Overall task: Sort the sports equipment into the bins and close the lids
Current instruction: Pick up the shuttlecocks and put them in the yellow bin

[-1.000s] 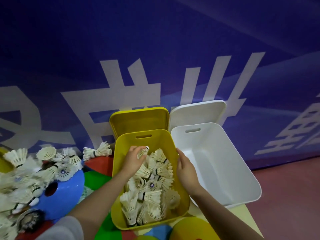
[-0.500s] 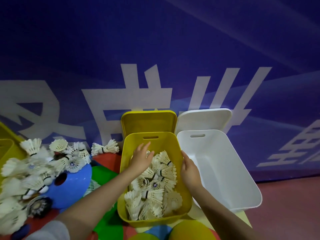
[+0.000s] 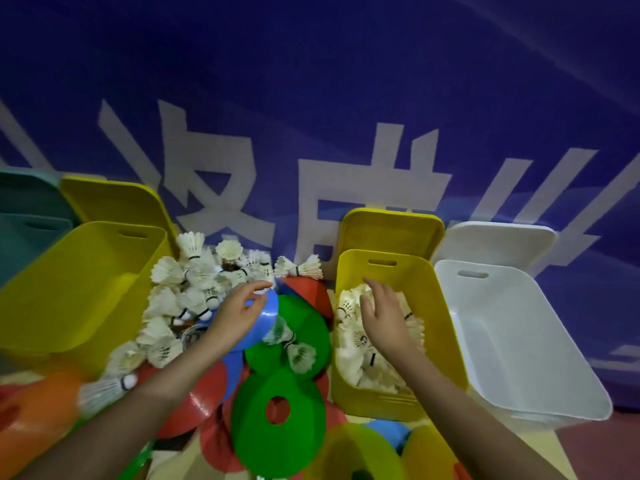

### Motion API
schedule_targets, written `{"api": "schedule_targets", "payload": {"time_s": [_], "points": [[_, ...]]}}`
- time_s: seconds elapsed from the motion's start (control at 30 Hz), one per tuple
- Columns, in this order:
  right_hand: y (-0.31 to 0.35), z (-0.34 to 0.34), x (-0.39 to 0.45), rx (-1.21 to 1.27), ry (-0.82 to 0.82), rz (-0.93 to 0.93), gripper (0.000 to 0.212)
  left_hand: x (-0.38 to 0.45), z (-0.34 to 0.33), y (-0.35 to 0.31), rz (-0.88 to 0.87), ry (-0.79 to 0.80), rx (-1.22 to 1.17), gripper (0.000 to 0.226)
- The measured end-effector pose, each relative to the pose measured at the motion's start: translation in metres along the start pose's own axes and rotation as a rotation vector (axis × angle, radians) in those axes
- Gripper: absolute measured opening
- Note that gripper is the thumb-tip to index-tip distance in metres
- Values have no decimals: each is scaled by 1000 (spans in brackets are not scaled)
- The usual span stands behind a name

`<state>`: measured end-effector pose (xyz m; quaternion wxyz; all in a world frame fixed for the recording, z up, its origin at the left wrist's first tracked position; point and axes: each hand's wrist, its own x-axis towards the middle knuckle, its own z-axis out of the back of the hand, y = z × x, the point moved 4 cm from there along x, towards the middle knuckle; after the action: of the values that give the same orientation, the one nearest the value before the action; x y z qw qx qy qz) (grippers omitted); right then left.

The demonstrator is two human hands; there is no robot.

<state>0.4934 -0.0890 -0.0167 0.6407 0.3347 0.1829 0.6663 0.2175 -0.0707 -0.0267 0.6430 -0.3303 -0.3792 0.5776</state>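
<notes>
A yellow bin (image 3: 426, 299) right of centre holds a heap of white shuttlecocks (image 3: 349, 306). My right hand (image 3: 384, 317) hovers over them with its fingers spread, holding nothing. My left hand (image 3: 239, 313) reaches toward a loose pile of shuttlecocks (image 3: 187, 289) lying on a blue disc cone (image 3: 270, 306); its fingers are relaxed and hold nothing. An empty white bin (image 3: 519, 334) stands at the right, with its white lid (image 3: 498, 244) leaning behind it. The yellow lid (image 3: 391, 230) leans behind the filled bin.
An empty yellow bin (image 3: 69, 289) and a teal bin (image 3: 20, 233) stand at the left. Green (image 3: 277, 417), red (image 3: 194, 400), orange (image 3: 34, 410) and yellow (image 3: 429, 455) disc cones lie scattered in front. A blue banner wall (image 3: 311, 98) rises behind.
My left hand has left the yellow bin and moved left to the loose shuttlecock pile. My view has swung left, bringing the left bins into sight. My right hand stays over the bin.
</notes>
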Motion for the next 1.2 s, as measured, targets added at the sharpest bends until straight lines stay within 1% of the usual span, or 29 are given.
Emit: {"api": "schedule_targets", "payload": {"time_s": [0.03, 0.1, 0.17, 0.27, 0.33, 0.43, 0.53, 0.6, 0.67, 0.73, 0.77, 0.87, 0.9, 0.93, 0.97, 1.1, 1.2], "points": [[18, -16, -5, 30, 41, 40, 49, -4, 19, 13, 28, -21, 11, 26], [45, -47, -15, 67, 88, 80, 43, -14, 55, 38, 65, -57, 47, 23], [66, -81, -26, 88, 159, 63, 42, -24, 89, 60, 94, -86, 86, 22], [89, -132, -43, 107, 278, 34, 50, -41, 131, 90, 125, -99, 139, 22], [103, -164, -52, 97, 332, 41, 47, -53, 154, 106, 121, -98, 170, 22], [135, -205, -60, 22, 369, 112, 47, -76, 182, 123, 121, -124, 211, 22], [169, -239, -58, -85, 340, 182, 54, -104, 198, 141, 116, -121, 257, 25], [181, -259, -51, -200, 354, 172, 60, -120, 207, 157, 130, -117, 310, 25], [179, -276, -43, -331, 414, 138, 61, -133, 215, 174, 157, -136, 329, 22], [172, -287, -38, -426, 481, 85, 59, -144, 218, 189, 212, -144, 326, 24], [169, -289, -36, -448, 503, 46, 58, -147, 216, 196, 255, -126, 317, 30], [161, -291, -35, -438, 511, -59, 58, -151, 202, 215, 377, -5, 258, 65], [160, -291, -36, -426, 501, -83, 57, -150, 197, 220, 399, 28, 249, 74], [158, -292, -36, -406, 490, -109, 55, -148, 194, 224, 407, 48, 249, 78], [157, -292, -37, -375, 483, -140, 53, -146, 191, 228, 404, 54, 251, 77], [154, -290, -41, -196, 431, -226, 43, -139, 186, 236, 333, 75, 293, 52], [149, -279, -40, -110, 385, -230, 39, -136, 186, 238, 284, 93, 340, 50]]}}
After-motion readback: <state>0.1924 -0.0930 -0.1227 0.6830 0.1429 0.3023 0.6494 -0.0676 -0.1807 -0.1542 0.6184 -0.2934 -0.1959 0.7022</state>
